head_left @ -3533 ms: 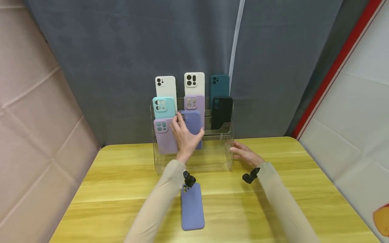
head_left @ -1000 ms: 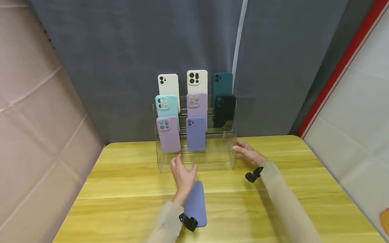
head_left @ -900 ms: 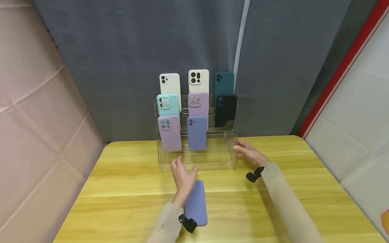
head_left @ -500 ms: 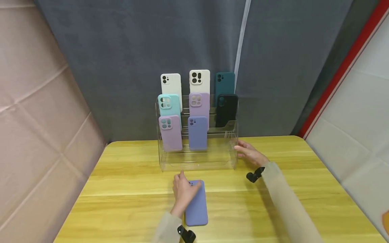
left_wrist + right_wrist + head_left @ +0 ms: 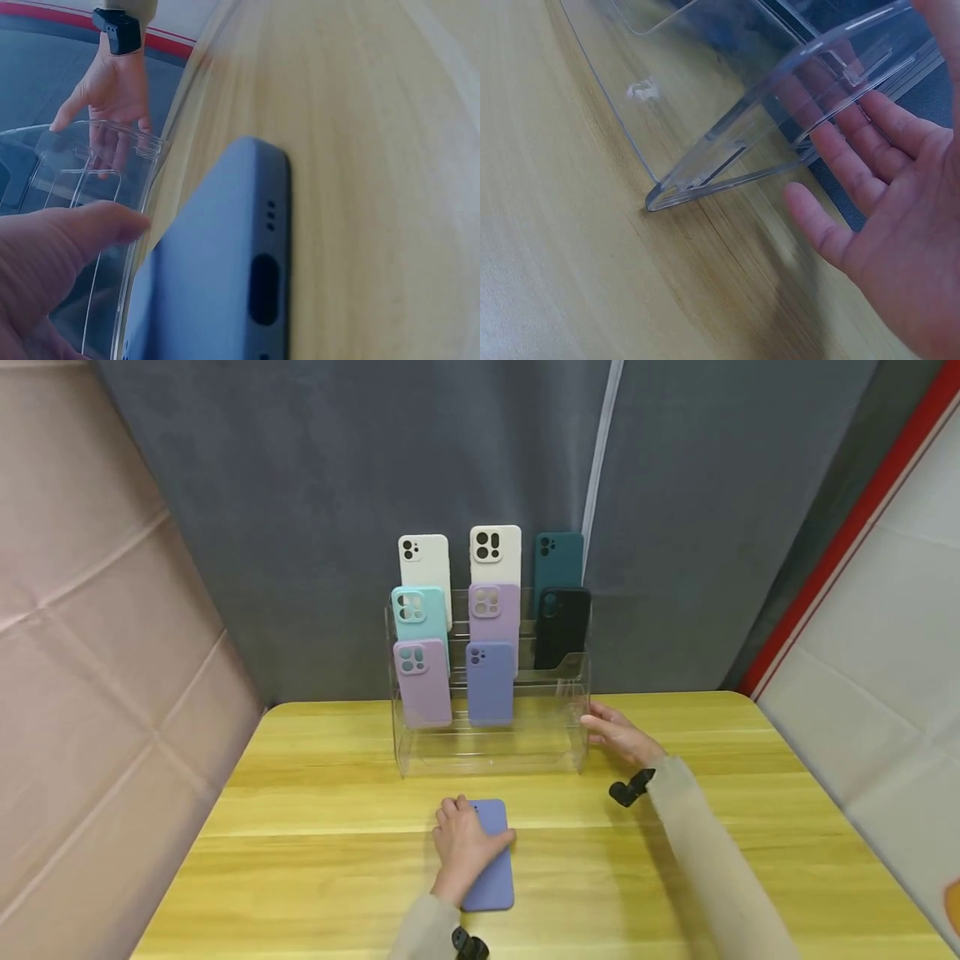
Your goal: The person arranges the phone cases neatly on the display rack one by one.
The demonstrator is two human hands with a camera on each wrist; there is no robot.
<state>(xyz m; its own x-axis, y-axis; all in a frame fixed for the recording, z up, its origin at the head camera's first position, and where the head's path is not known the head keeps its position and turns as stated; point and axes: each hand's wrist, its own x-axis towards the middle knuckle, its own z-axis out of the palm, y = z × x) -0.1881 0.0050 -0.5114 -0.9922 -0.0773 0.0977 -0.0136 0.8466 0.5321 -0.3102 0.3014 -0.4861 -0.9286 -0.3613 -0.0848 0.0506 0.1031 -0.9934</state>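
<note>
A blue-purple phone case point(image 5: 491, 881) lies flat on the table, camera cutout toward the rack. Spread over its upper part is my left hand point(image 5: 461, 843), fingers by the far left corner and thumb reaching across to the right edge. In the left wrist view the thumb point(image 5: 105, 225) is straight, above the case's back point(image 5: 210, 255), not curled round it. My right hand point(image 5: 618, 735) rests at the right side of a clear acrylic display rack point(image 5: 495, 764). Seen from the right wrist, its fingers point(image 5: 847, 161) are extended against the rack's side panel.
Phone cases stand in the rack's tiers: a lilac case point(image 5: 425, 693) and blue-purple case point(image 5: 490, 693) in front, turquoise point(image 5: 427, 625), lilac and black cases point(image 5: 562, 631) behind, white and teal cases point(image 5: 558, 560) at the back. A grey curtain point(image 5: 337, 527) hangs behind the table.
Earlier my left hand was at the blue-purple case in the front tier. It has let go and come down toward me onto the case on the table. My right hand has stayed at the rack.
</note>
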